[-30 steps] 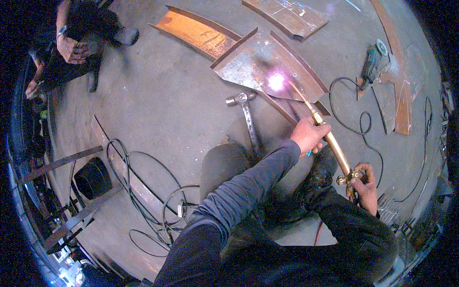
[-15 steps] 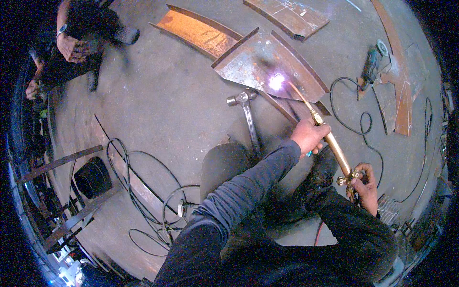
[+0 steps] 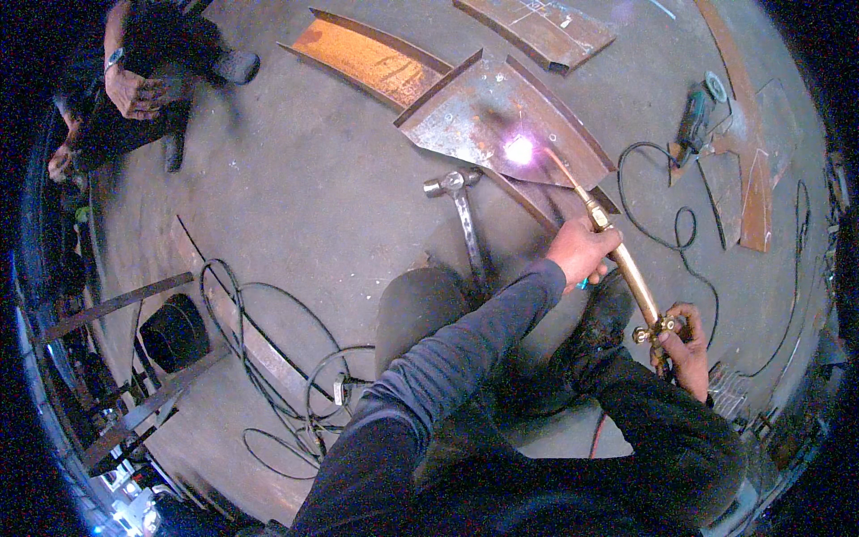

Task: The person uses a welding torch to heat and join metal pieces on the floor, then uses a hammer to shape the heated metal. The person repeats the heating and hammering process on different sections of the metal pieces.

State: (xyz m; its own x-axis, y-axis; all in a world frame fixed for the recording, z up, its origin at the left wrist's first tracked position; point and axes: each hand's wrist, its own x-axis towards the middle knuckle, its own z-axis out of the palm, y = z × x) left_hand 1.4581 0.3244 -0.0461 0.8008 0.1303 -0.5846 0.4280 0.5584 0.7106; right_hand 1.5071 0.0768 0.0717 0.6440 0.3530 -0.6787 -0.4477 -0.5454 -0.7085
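Landmark: the grey steel plate (image 3: pixel 501 125) with raised rusty edges, lying flat on the concrete floor (image 3: pixel 295 206).
Torch: a brass cutting torch (image 3: pixel 617 259) reaches in from the plate's lower right; its long axis runs on a slant, valve end low and right, tip up and left.
Tip: it points at the plate's lower right part, where a bright pink-white flame spot (image 3: pixel 518 149) glows on the metal.
Left hand: the left hand (image 3: pixel 582 252) is wrapped tight round the torch tube at mid length, just off the plate's lower edge.
Right hand: the right hand (image 3: pixel 687 345) is closed on the valve end, fingers curled round the knobs, further from the plate.
Hammer: a hammer (image 3: pixel 461 215) lies just below the plate, head toward it, handle running down to the person's knee.
Beside it: a rusty curved strip (image 3: pixel 367 58) lies to the plate's left, another plate (image 3: pixel 537 27) above it.
To the right: an angle grinder (image 3: pixel 696 121) and its black cable (image 3: pixel 662 224).
Far left: another person (image 3: pixel 134 80) crouches, well apart from the plate.
In the way: nothing lies between the tip and the plate.
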